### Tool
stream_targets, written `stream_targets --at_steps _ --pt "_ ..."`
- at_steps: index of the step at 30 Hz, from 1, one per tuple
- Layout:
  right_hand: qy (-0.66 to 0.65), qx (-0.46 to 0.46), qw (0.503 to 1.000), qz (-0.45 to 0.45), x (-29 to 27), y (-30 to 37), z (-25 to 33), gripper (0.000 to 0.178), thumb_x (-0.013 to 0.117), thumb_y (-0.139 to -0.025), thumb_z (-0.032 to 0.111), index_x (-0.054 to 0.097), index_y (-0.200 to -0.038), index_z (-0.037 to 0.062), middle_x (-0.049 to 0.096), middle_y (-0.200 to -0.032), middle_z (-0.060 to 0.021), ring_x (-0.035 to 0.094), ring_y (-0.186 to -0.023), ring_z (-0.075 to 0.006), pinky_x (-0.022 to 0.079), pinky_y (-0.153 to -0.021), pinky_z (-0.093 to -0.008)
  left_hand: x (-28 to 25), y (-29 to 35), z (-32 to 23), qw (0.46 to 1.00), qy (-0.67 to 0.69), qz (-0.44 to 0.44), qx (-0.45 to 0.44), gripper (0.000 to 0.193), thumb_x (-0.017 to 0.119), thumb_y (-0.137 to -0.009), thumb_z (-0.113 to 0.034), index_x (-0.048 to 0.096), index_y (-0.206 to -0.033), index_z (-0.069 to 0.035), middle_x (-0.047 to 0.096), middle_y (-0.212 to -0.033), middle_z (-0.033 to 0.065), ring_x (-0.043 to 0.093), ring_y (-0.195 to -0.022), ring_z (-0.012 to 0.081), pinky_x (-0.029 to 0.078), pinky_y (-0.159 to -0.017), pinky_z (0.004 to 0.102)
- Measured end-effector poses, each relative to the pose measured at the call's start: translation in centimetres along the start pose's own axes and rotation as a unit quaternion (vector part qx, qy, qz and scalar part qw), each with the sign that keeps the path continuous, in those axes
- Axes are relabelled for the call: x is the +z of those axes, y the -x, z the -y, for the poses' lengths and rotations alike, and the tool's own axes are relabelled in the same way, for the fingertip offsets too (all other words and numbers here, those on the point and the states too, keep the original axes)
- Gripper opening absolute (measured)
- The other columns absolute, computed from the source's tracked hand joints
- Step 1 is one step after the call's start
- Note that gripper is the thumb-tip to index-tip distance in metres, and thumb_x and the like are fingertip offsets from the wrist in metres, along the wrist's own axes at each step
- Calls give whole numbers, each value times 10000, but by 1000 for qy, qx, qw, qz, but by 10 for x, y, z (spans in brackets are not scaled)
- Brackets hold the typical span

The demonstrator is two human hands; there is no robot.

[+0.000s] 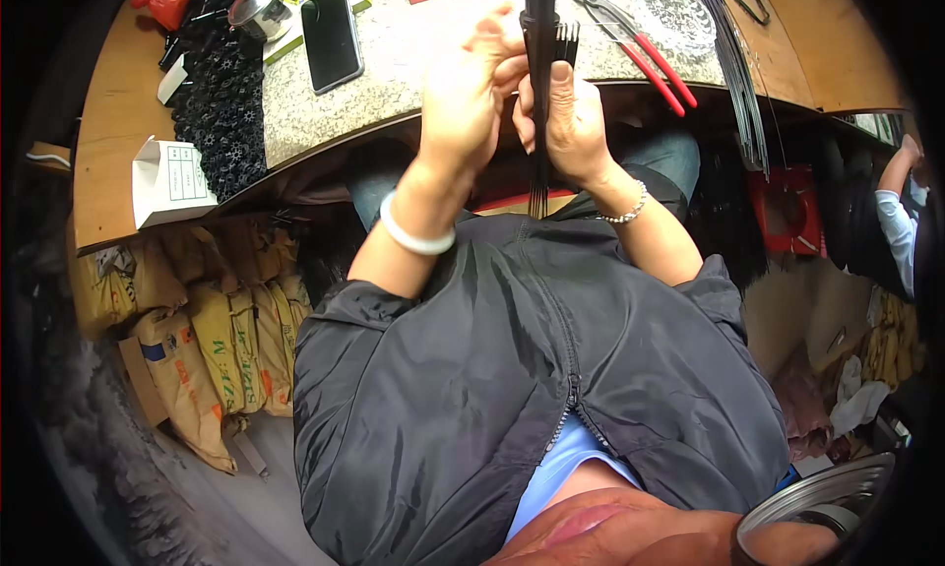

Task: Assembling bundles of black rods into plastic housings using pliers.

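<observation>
My left hand (471,94) and my right hand (571,118) both grip a bundle of thin black rods (539,44) that stands upright between them, over the near edge of the speckled stone worktop (394,64). The rods' lower ends (537,197) hang below my hands toward my lap. A small black piece with several prongs (567,42) sits at the bundle just above my right thumb. A white bangle circles my left wrist and a beaded bracelet my right.
Red-handled pliers (650,59) lie on the worktop to the right, beside a sheaf of long thin wires (733,64). A black phone (332,36), a heap of small black parts (224,103) and a white box (169,180) lie left. Yellow sacks (212,345) sit below; another person's arm (896,217) is at right.
</observation>
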State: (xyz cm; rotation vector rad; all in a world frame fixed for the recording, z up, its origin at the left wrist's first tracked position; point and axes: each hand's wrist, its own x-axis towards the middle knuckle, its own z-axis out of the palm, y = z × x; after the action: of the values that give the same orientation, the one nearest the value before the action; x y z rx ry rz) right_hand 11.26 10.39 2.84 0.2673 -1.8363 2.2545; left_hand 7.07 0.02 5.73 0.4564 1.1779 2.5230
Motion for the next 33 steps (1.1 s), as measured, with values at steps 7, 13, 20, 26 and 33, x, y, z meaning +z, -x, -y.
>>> stream_targets --at_steps 7,13,20,26,33 --pt "52 -101 989 -94 10 17 -31 414 409 -948 332 543 -740 0 518 -547 -29 461 -506 -87 383 -474 -254 25 23 5 935 -276 -91 201 342 729 -730 -48 599 -1034 42 653 -795 45 567 -689 61 469 -627 197" --pt "-129 -65 982 -126 20 24 -12 236 499 -919 140 498 -1096 -17 585 -908 -29 529 -790 -76 424 -725 -214 2 17 5 978 -137 -65 140 210 688 -751 1 619 -947 34 646 -780 43 594 -676 85 483 -635 199" --pt "-150 -37 980 -125 13 26 -2 152 562 -881 98 584 -968 -24 608 -883 -23 530 -788 -54 428 -748 -192 -3 20 6 988 -80 -27 130 232 672 -786 -63 608 -986 35 655 -838 88 610 -725 117 494 -673 224" --pt "-175 -14 978 -113 10 21 -6 163 612 -847 96 544 -940 -19 614 -874 -40 560 -802 -58 466 -736 -188 -2 19 6 990 -72 -28 120 249 665 -793 -68 596 -1011 32 654 -861 105 620 -744 130 502 -691 234" --pt "-193 15 978 -74 10 18 -2 206 609 -851 109 563 -1006 -18 613 -913 -32 553 -797 -56 458 -739 -192 -4 20 5 992 -67 -30 105 276 664 -798 -80 585 -1037 31 655 -865 108 625 -760 135 502 -713 237"
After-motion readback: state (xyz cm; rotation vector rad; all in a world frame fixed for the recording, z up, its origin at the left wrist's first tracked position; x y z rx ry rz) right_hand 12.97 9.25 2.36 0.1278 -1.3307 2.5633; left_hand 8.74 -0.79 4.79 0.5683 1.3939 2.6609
